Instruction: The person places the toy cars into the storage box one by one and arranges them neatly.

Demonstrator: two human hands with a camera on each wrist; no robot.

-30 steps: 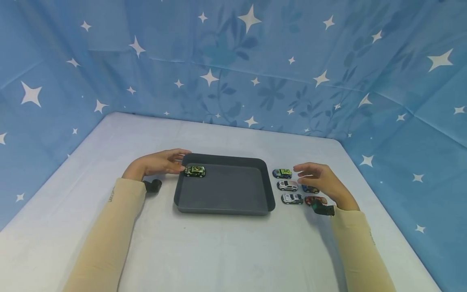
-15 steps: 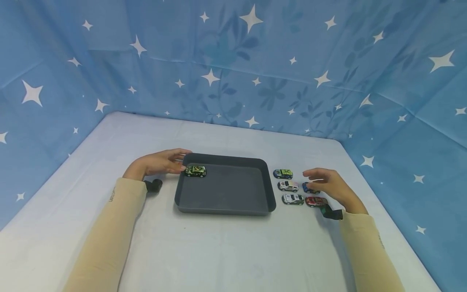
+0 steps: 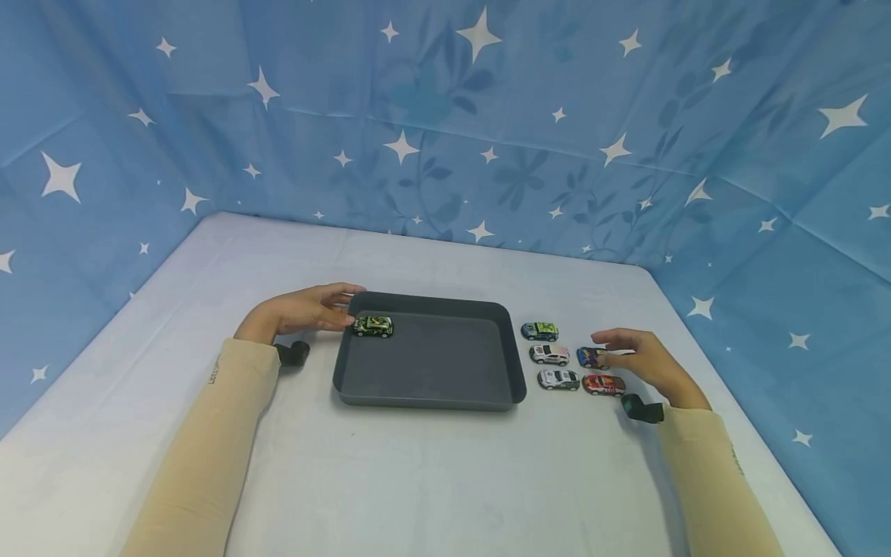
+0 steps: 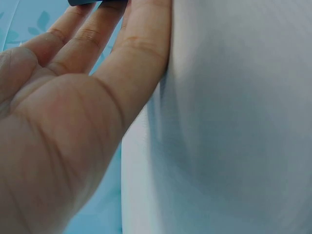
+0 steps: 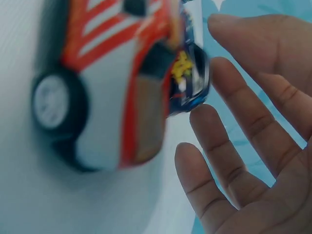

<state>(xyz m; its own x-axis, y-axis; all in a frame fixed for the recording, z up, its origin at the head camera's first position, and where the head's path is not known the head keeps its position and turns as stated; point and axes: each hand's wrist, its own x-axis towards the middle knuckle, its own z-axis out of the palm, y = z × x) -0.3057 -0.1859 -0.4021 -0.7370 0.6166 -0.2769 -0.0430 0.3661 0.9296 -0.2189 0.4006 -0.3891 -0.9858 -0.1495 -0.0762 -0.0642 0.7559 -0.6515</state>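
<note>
My left hand (image 3: 302, 308) holds the grey tray (image 3: 428, 404) at its back left corner, thumb at the left rim and fingers by the back rim. Most of that grip is out of sight in the left wrist view. Inside the tray, close to my thumb, sits a camouflage toy car (image 3: 373, 327). My right hand (image 3: 643, 360) is at the right end of a blue toy car (image 3: 588, 357), its fingers spread and its thumb overlapping the car. In the right wrist view, a red-and-white toy car (image 5: 117, 97) stands in front of the blue one.
Right of the tray lie a blue-green toy car (image 3: 540, 331), a white toy car with pink marks (image 3: 550, 354) and a white-grey toy car (image 3: 558, 379). The red toy car (image 3: 603, 384) is nearest my right wrist. A starry blue curtain (image 3: 445, 116) hangs behind the white table (image 3: 418, 480).
My right hand has moved right and toward me, from over the cars to the right end of the blue one, uncovering the red car. The left hand and tray have stayed in place.
</note>
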